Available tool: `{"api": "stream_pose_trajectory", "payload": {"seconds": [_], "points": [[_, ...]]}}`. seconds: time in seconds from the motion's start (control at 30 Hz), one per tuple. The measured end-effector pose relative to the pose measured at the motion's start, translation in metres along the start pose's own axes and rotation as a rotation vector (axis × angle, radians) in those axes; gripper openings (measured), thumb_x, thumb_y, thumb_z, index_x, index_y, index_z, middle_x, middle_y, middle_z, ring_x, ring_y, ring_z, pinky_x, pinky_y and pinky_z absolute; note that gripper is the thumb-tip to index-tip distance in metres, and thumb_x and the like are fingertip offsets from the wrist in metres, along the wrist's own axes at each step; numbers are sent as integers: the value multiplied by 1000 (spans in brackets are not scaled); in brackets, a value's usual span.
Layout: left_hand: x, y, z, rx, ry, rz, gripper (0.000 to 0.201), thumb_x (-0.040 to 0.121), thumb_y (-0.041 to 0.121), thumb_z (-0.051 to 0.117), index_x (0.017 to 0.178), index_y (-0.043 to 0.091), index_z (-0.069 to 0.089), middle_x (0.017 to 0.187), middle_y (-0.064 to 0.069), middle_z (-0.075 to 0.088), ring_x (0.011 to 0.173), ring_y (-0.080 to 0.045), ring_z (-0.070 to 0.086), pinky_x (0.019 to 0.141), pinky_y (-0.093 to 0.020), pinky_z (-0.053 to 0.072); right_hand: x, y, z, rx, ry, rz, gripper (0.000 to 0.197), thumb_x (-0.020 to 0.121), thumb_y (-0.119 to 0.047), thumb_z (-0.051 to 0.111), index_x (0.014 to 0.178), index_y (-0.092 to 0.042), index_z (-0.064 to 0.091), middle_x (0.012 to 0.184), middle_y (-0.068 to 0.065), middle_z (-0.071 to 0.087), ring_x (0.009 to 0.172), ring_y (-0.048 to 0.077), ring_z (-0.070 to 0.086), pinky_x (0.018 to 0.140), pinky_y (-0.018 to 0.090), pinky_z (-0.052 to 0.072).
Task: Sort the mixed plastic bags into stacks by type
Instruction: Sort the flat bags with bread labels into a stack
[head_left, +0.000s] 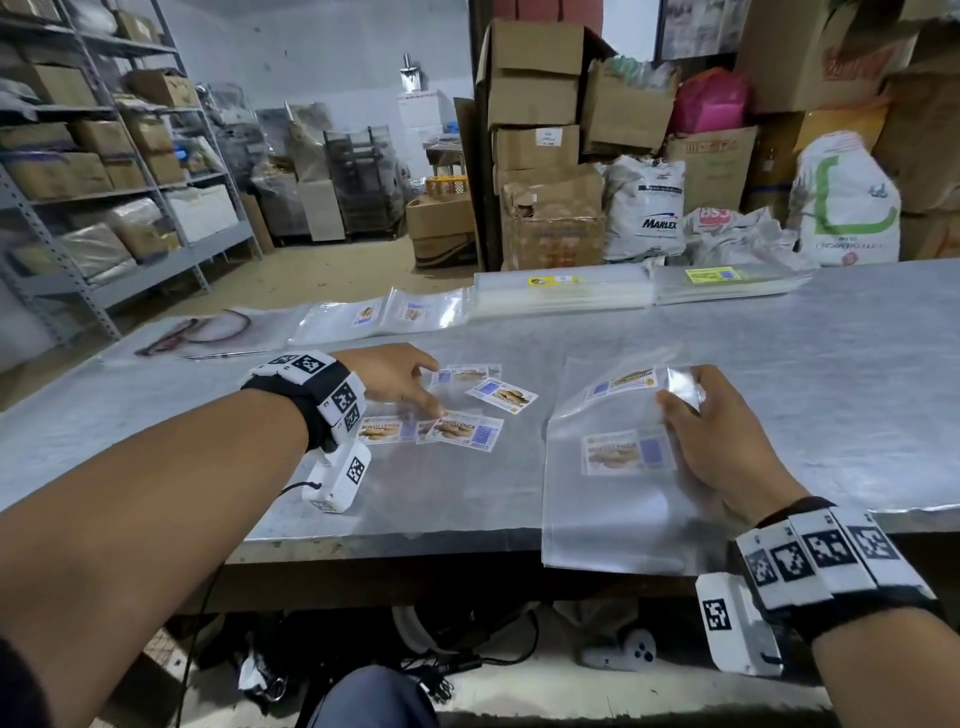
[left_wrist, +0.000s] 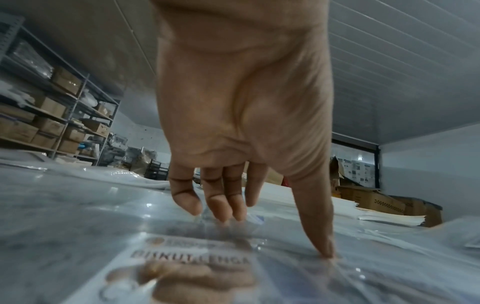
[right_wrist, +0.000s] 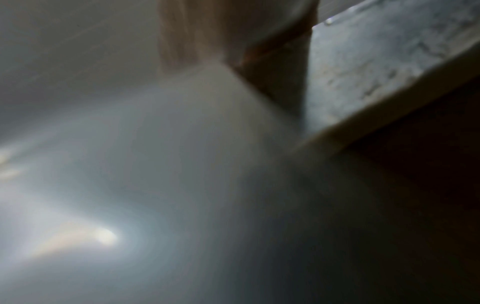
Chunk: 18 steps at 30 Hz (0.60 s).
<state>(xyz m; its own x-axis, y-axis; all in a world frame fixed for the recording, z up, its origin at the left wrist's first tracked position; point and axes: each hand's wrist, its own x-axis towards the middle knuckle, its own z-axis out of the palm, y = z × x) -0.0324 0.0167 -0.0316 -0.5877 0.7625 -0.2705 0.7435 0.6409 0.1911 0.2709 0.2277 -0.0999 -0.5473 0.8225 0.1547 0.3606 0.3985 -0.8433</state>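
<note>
Steel-topped table (head_left: 779, 364) in a storeroom; shelving (head_left: 104, 156) at left, cartons (head_left: 535, 93) and a sack marked "MARLEX" (head_left: 647, 213) behind. Sorted stacks (head_left: 566, 293) line the far edge. Right hand (head_left: 727, 441) grips a clear bag (head_left: 608, 499) overhanging the near edge, its label blurred. Left hand (head_left: 387, 376), fingers extended, presses loose bags (head_left: 457, 415) labelled "BISKUT LENGA".

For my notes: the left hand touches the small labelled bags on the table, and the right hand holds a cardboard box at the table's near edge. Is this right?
Not quite. In the head view the right hand holds a stack of large clear bags, not a box. The rest is right: the left hand touches the small labelled bags.
</note>
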Motion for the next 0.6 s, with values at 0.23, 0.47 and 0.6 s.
{"api": "stream_pose_trajectory", "payload": {"seconds": [0.23, 0.47, 0.6], "points": [[11, 8, 6, -104, 15, -64, 63, 73, 49, 88, 119, 9, 71, 104, -4, 67, 86, -21, 59, 74, -30, 44, -3, 0, 0, -5, 4, -24, 35, 104, -38, 53, 134, -19, 48, 114, 4, 66, 101, 25, 63, 83, 39, 49], [12, 13, 11, -205, 9, -37, 28, 78, 34, 87, 95, 14, 77, 90, 1, 73, 84, -19, 62, 71, -28, 46, -3, -1, -1, -20, -9, -24, 36, 104, -39, 52, 134, -20, 47, 119, 6, 65, 105, 27, 63, 93, 48, 53], [10, 16, 12, -151, 51, -84, 45, 77, 44, 86, 102, 14, 63, 99, -3, 62, 90, -23, 58, 81, -32, 47, -5, -3, -2, -16, -10, -36, 36, 105, -37, 51, 136, -19, 47, 121, 7, 64, 107, 26, 61, 89, 41, 50]]}}
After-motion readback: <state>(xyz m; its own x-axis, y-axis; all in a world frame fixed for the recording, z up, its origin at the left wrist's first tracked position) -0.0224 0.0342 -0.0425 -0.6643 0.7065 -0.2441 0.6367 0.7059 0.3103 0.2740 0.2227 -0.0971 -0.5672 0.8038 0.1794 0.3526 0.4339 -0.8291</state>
